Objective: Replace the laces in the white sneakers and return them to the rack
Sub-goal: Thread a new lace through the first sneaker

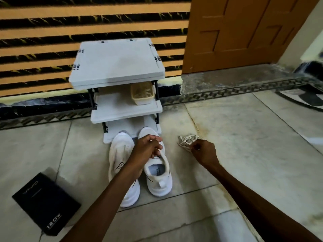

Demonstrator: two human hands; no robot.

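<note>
Pale marble floor (244,137) runs up to a wall (43,32) striped orange and black, with a brown door (244,32) to the right; a white three-shelf rack (118,63) stands against the wall, and a cream basket (142,95) sits at the right end of its middle shelf.

Two white sneakers lie side by side on the floor just in front of the rack; their long axes run away from the person, toes toward the rack and reaching the front edge of its bottom shelf, heels toward the camera. The left sneaker (120,151) is partly hidden under the left forearm; the right sneaker (159,173) shows its open mouth and insole, with no lace visible across its top.

The left hand (148,147) hangs over the front of the right sneaker, its fingers (158,145) curled and meeting the thumb; whether they hold anything I cannot tell. The right hand (203,152) is lower to the right, its fingers (195,146) curled tight and pinching the near edge of a loose bundle of off-white laces (187,140), which lies on the floor to the right of the sneakers, apart from them.

A black box (45,203) lies flat on the floor at lower left, well apart from the sneakers; a dark-patterned mat (304,98) shows at the right edge.
</note>
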